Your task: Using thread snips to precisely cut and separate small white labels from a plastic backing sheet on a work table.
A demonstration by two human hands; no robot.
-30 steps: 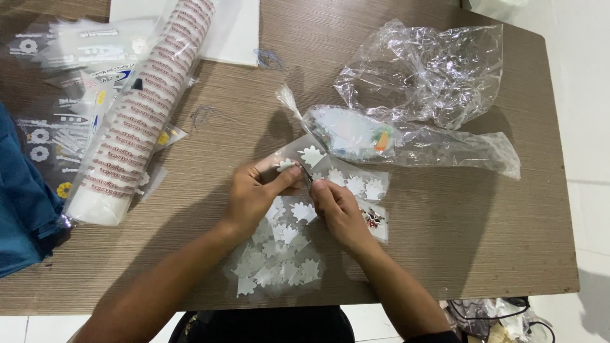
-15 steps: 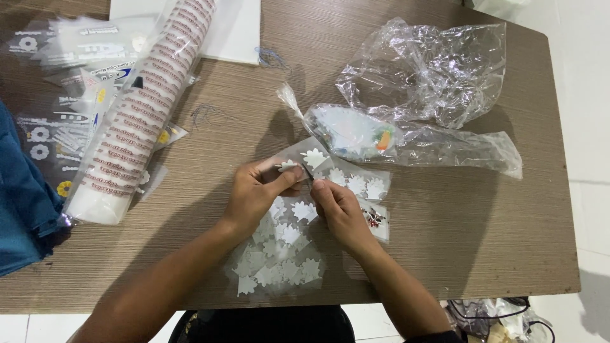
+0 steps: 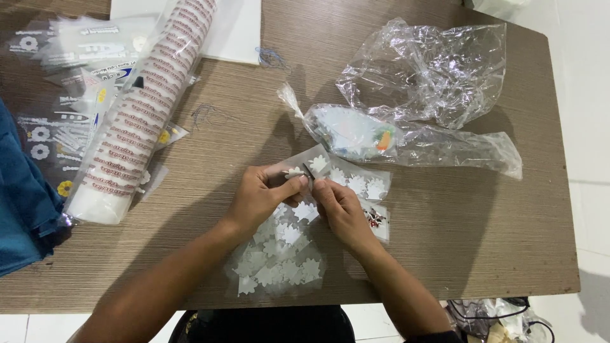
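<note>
Both hands pinch one small white cutout [image 3: 294,173] between fingertips: left hand [image 3: 264,197], right hand [image 3: 340,206]; many cutouts [image 3: 279,254] lie loose on the counter [image 3: 445,241].

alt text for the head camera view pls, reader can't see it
Two bare hands, left hand and right hand, meet over a clear sheet of white star-shaped stickers, pinching one small piece between their fingertips on a brown wooden table. A sleeve of stacked paper cups lies left; crumpled clear plastic bags right.
</note>
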